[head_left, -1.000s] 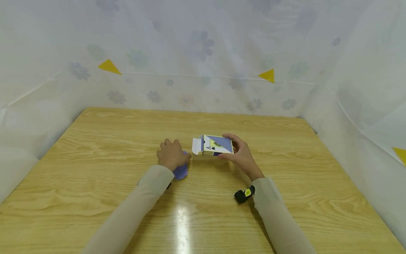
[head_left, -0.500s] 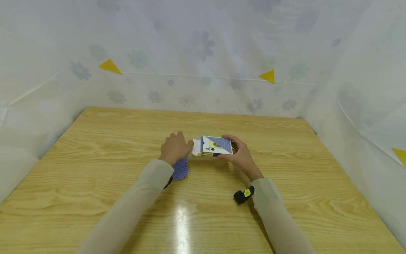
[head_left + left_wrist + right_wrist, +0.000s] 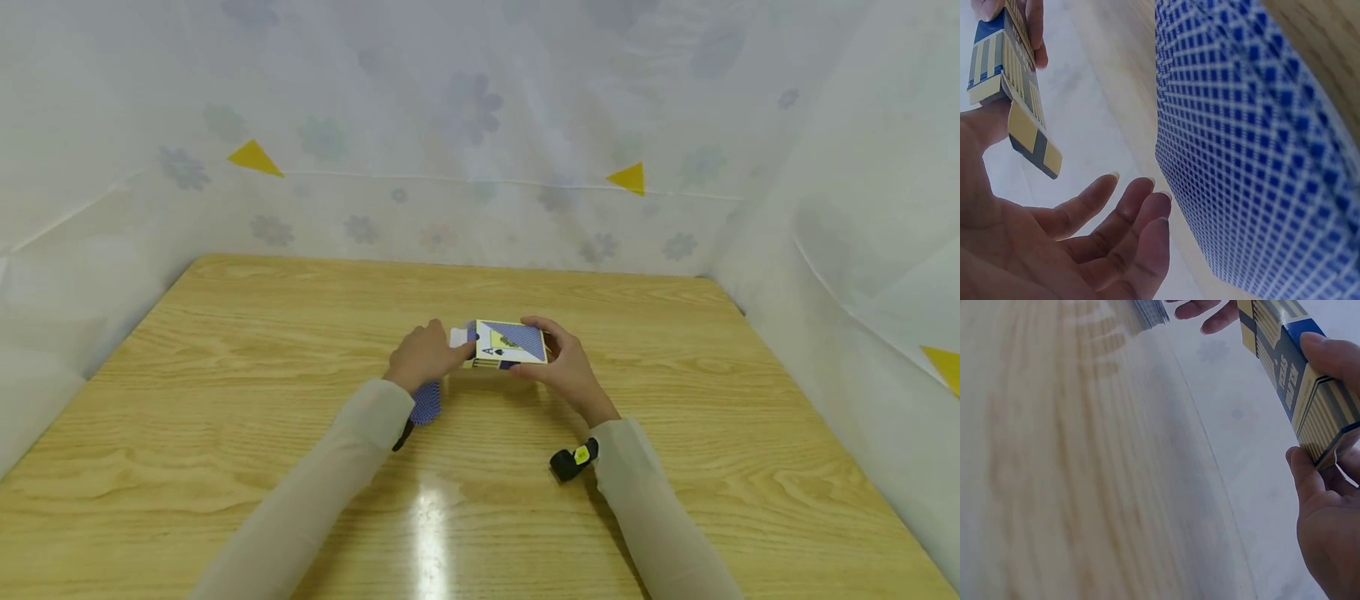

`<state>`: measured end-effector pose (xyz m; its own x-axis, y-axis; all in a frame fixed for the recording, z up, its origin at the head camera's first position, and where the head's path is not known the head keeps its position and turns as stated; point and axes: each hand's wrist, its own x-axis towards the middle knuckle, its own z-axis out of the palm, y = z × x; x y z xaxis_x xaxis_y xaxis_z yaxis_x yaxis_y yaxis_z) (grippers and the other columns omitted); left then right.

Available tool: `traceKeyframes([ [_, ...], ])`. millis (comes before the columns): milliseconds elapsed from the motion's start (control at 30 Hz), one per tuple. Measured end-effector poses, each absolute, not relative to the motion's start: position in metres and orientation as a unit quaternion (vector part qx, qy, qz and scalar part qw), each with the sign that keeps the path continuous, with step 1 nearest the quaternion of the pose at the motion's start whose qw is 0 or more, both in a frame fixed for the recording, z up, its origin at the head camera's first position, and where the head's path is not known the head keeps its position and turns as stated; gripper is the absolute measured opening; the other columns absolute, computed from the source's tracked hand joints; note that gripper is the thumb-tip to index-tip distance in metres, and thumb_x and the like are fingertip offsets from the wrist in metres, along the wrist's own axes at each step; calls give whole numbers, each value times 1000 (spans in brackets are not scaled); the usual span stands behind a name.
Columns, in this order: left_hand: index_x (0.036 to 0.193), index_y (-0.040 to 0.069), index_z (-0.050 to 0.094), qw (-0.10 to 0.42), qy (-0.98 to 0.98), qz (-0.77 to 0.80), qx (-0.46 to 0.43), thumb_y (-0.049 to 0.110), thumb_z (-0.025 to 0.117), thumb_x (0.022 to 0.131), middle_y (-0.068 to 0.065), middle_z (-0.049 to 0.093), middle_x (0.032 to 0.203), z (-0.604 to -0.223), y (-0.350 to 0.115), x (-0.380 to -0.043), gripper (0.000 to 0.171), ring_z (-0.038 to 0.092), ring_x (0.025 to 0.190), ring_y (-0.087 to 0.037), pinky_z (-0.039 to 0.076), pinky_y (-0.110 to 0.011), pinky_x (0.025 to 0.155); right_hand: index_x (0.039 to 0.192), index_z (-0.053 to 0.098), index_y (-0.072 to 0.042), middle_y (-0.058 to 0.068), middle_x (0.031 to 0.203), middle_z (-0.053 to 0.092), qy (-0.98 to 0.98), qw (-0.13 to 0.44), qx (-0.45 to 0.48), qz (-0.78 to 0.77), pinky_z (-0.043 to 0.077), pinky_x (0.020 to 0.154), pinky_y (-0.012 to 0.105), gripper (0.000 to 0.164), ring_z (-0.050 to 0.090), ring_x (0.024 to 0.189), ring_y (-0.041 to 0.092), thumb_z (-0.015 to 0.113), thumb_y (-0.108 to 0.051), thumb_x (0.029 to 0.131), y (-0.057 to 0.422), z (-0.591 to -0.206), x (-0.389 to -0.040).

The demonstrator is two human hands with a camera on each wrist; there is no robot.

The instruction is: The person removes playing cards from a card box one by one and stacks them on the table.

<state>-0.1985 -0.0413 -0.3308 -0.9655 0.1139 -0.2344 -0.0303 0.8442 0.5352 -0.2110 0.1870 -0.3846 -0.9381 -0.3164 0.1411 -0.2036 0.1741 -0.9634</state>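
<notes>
My right hand (image 3: 572, 373) grips the right end of a blue-and-white playing card box (image 3: 514, 342), held above the table with its ace of spades face up. At the box's left end a white flap (image 3: 458, 337) hangs out from the opened end. My left hand (image 3: 425, 358) has its thumb at that opening; in the left wrist view the thumb passes behind a flap (image 3: 1035, 144), while the other fingers (image 3: 1116, 225) are loosely bent around nothing. A deck of blue-checked cards (image 3: 426, 405) lies below the left wrist, partly hidden by it, and looms large in the left wrist view.
The wooden table (image 3: 480, 517) reaches back to a white flowered curtain (image 3: 465, 117) that also hangs at both sides. Yellow triangles (image 3: 255, 158) are fixed to the curtain. A black wrist camera (image 3: 570, 463) sits by the right cuff.
My left hand has moved from over the card deck rightward to the box's open end, its thumb now overlapping the flap. The right hand keeps the box almost still.
</notes>
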Motion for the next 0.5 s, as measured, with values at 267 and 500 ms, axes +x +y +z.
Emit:
traceKeyframes([
  [267, 53, 15, 38, 142, 910, 386, 50, 35, 55, 95, 5, 30, 47, -332, -48, -198, 50, 22, 44, -8, 22, -22, 43, 139, 45, -9, 11, 141, 42, 757, 45, -174, -629, 45, 88, 14, 71, 48, 115, 20, 77, -1, 76, 188, -387, -212],
  [500, 68, 6, 58, 163, 873, 458, 37, 28, 61, 94, -15, 69, 80, -331, -49, -197, 34, 63, 65, -27, 48, -28, 61, 138, 46, -10, 10, 141, 44, 758, 39, -178, -627, 43, 91, 13, 70, 47, 117, 19, 78, -3, 76, 187, -388, -211],
])
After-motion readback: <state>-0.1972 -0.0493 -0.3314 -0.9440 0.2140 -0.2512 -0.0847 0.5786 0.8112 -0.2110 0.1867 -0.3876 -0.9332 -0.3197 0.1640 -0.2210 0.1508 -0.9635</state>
